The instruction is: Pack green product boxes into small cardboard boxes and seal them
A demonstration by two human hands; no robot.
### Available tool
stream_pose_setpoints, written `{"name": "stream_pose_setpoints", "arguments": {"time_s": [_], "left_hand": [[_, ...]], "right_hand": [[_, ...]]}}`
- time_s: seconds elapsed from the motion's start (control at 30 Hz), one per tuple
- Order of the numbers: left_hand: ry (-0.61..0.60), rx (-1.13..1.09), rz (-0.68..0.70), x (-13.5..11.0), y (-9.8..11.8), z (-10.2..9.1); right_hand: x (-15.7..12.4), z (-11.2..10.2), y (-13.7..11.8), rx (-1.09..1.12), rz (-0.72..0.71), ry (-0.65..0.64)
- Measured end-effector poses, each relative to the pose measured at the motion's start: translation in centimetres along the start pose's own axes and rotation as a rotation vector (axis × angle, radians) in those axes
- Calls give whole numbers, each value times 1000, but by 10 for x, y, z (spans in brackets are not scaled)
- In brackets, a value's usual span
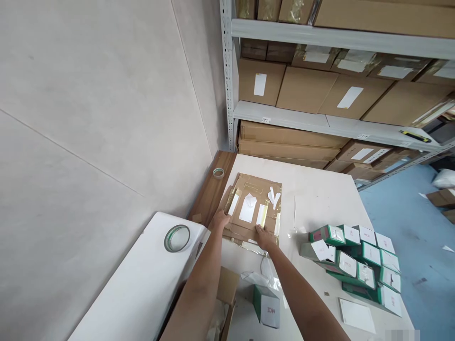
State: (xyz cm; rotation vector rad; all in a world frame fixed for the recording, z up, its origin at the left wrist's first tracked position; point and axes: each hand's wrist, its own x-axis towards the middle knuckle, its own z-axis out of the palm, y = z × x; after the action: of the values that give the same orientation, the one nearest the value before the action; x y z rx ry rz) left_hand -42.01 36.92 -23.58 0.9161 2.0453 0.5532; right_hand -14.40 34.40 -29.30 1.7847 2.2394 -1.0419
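A stack of flattened cardboard (245,182), with torn labels and strips of tape, lies on the white table. At its left edge, my left hand (221,220) grips the cardboard, its fingers partly hidden. My right hand (265,237) rests on the near part of the top sheet, fingers spread on the surface. Just below the cardboard are crumpled clear plastic (265,274) and a green and white box (268,308). An open brown carton (227,284) is partly hidden behind my left forearm.
Several green and white boxes (371,253) cluster on the table's right, near a flat white box (356,316). Tape rolls lie on the white surface (177,238) and brown board (218,173) at left. Shelves (341,40) with cartons stand behind; a yellow cutter (415,136) lies there.
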Motion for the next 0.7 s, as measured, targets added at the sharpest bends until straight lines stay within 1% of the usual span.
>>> {"name": "stream_pose_setpoints", "arguments": {"time_s": [0.07,0.13,0.3,0.4,0.5,0.57,0.63,0.7], "left_hand": [[-7,43,-30,-4,3,3],[-26,52,-25,-10,6,7],[-114,-3,-15,-24,8,6],[-160,-61,-40,-31,10,1],[-191,-136,-62,-38,13,-5],[-196,-181,-64,-43,14,-8],[-198,-206,-62,-48,15,-9],[-201,-216,-57,-52,15,-7]], "right_hand": [[-5,0,0,0,2,-10],[-10,0,2,8,13,-7],[-22,-1,10,126,43,37],[-29,-4,15,210,82,136],[-36,-9,21,240,194,286],[-38,-13,25,268,275,342],[-38,-17,28,309,292,325],[-36,-20,30,364,262,267]]}}
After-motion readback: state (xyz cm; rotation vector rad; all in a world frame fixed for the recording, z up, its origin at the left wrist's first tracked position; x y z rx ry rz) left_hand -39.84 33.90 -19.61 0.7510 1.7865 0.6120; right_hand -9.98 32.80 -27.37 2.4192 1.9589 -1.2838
